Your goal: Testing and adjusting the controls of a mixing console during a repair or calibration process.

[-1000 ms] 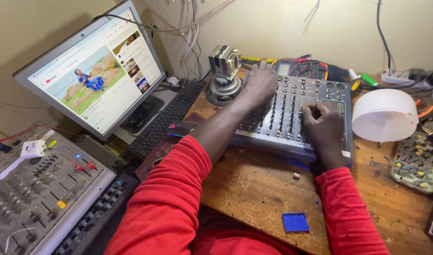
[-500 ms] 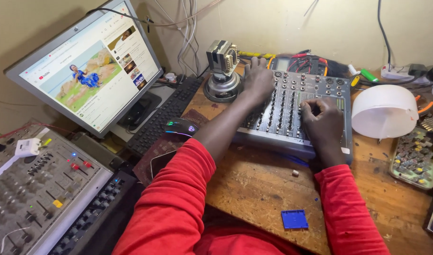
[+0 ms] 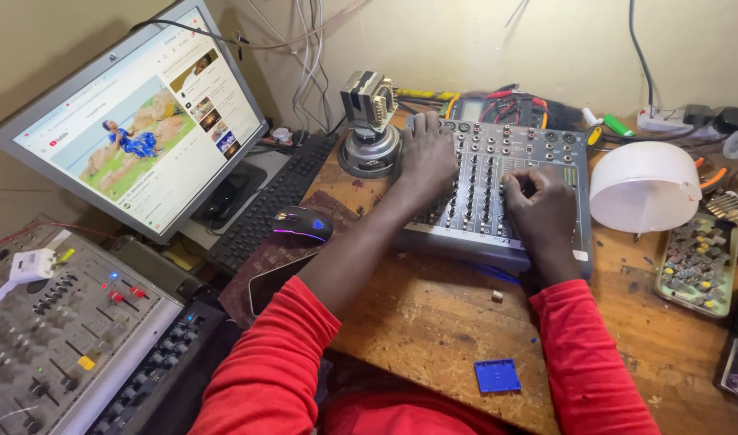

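**Hands on the mixer, knobs in progress**

Small grey mixer (image 3: 498, 193) sits mid-bench, between the monitor (image 3: 135, 121) and a white bowl (image 3: 644, 187). Left hand (image 3: 425, 157) lies flat on its far-left corner, fingers spread, gripping nothing. Right hand (image 3: 540, 201) is curled, fingertips pinched on a control. Looks mid-adjustment to me; casing closed, can't tell what's left.

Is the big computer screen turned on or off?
On. The monitor glows with a bright page showing a person in a blue dress on grass, plus small pictures down its side.
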